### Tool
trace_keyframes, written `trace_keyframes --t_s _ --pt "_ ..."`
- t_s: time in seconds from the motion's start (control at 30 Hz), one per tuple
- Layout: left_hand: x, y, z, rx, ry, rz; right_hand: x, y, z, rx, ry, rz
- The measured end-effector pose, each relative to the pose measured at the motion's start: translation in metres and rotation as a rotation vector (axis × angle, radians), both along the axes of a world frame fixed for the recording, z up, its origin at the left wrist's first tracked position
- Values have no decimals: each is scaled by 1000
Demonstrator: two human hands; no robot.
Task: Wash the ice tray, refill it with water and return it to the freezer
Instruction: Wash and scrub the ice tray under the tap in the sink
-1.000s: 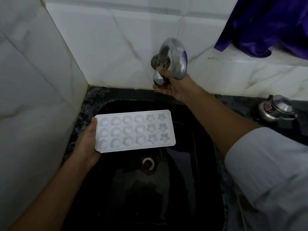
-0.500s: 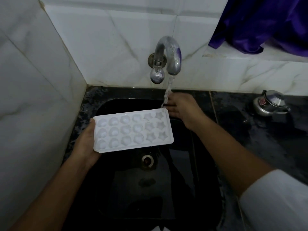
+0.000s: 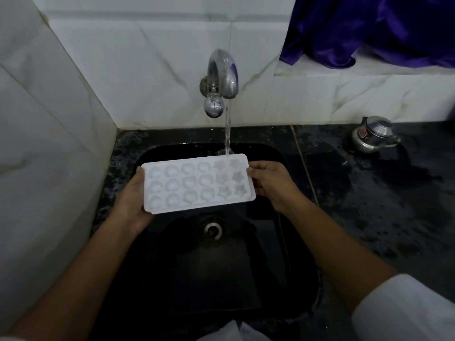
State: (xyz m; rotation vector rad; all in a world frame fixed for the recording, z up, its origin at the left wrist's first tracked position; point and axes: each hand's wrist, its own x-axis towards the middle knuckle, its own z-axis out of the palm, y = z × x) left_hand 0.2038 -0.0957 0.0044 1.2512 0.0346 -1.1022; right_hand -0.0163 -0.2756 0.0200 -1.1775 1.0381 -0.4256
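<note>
A: Which step is this?

B: Washing, I judge. The left hand [image 3: 131, 201] and the right hand [image 3: 269, 184], fingers gripping its short ends, hold the white plastic ice tray [image 3: 198, 183] over the black sink [image 3: 290, 242].

A: Counts?

B: Twelve round cups, six star cups; one chrome tap [image 3: 222, 77], running onto the stars. Next, sweep every cup under the stream.

Purple cloth [image 3: 384, 28] on white ledge [image 3: 369, 72], steel pot [image 3: 373, 134] on dark counter [image 3: 369, 193]
</note>
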Motion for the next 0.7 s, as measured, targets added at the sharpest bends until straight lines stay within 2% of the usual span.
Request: trace_keyframes --t_s 0.7 --pt "-55 -92 0 -58 99 -120 -81 -65 8 -84 53 -243"
